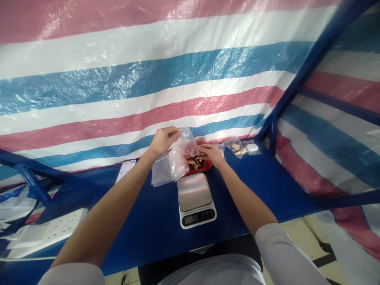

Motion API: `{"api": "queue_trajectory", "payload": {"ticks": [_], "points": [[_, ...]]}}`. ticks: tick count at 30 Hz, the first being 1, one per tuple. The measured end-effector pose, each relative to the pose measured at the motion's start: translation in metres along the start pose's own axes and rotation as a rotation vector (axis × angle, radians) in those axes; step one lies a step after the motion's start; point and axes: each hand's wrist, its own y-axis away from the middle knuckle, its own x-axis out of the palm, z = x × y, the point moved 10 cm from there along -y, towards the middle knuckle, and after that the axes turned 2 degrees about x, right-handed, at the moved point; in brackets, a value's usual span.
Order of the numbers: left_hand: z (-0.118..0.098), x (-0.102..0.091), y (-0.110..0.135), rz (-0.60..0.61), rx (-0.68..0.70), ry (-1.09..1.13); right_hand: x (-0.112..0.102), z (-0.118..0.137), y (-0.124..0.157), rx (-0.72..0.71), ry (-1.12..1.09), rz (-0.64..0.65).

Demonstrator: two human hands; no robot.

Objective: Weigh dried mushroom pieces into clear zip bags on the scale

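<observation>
My left hand pinches the upper corner of a clear plastic bag, which hangs over the far side of a red tray. At the bag's other edge, the fingers of my right hand are closed on the plastic. Brown dried slices lie in the tray, partly hidden by the bag and my right hand. More clear bags lie to the left of the tray, flat and overlapping. Directly in front of the tray stands a kitchen scale with a bare metal plate.
Further right are a bag with pale pieces and a white round item on clear plastic. A phone lies beyond my left forearm. A white power strip sits at the left of the blue table. Striped sheeting hangs behind.
</observation>
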Motion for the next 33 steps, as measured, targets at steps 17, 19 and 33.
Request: {"api": "queue_trajectory", "payload": {"ticks": [17, 19, 33], "points": [[0.033, -0.014, 0.069, 0.065, -0.342, 0.415, 0.029, 0.046, 0.023, -0.137, 0.332, 0.242], [0.041, -0.016, 0.085, 0.023, -0.36, 0.429, 0.04, 0.051, 0.025, -0.155, 0.406, 0.287], [0.098, 0.01, 0.179, -0.628, -0.482, 1.005, 0.081, 0.045, 0.032, -0.402, 0.558, 0.176]]}}
